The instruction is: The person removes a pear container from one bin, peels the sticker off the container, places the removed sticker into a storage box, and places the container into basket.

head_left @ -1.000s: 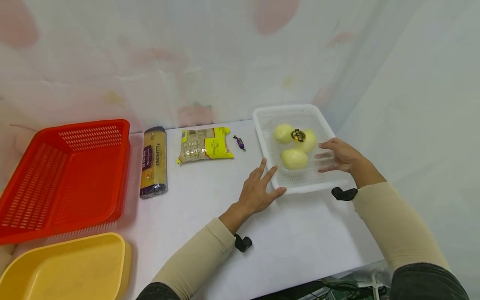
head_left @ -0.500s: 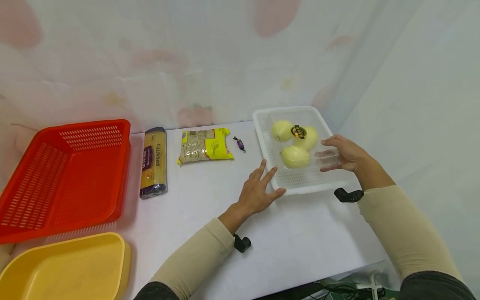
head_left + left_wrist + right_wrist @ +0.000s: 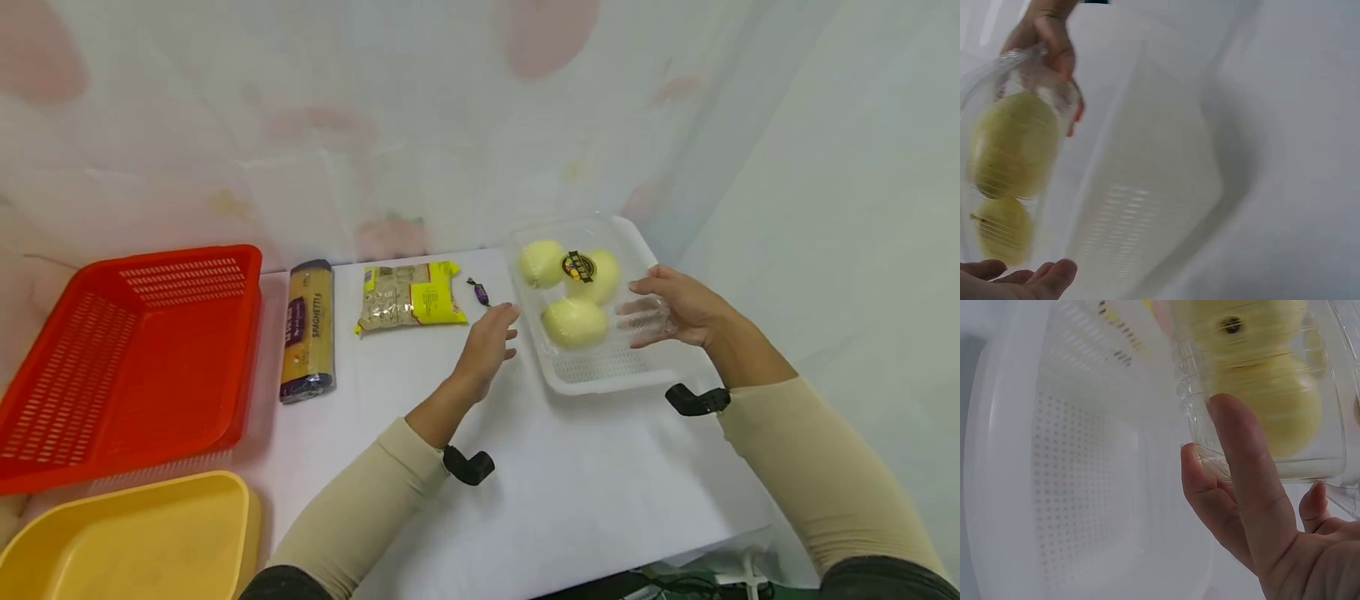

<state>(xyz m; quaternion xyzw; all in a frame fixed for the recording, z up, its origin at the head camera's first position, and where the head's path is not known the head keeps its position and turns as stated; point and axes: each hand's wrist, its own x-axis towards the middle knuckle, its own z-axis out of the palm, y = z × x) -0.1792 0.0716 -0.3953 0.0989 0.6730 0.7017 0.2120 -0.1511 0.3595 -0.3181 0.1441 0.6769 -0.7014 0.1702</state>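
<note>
My right hand (image 3: 686, 310) grips the right end of a clear plastic box (image 3: 579, 267) with a round dark label. Inside it lie pale yellow round fruits (image 3: 576, 323). The box is above the white perforated basket (image 3: 600, 385), overlapping its left rim in the head view. In the right wrist view, fingers (image 3: 1250, 462) lie against the clear plastic and the basket wall shows beside the box. My left hand (image 3: 486, 350) is just left of the basket, fingers extended, holding nothing. The left wrist view has its fingertips (image 3: 1054, 278) close below the fruit box.
A purple-wrapped candy (image 3: 478, 292) lies near my left fingertips. Left of it are a yellow bag of grain-like food (image 3: 411, 296) and a spaghetti pack (image 3: 308, 329). A red basket (image 3: 187, 350) and a yellow tub (image 3: 150, 533) stand at the far left.
My right hand has shifted the fruit box left, and it looks larger and higher above the basket. My left hand has come off the basket rim and turned.
</note>
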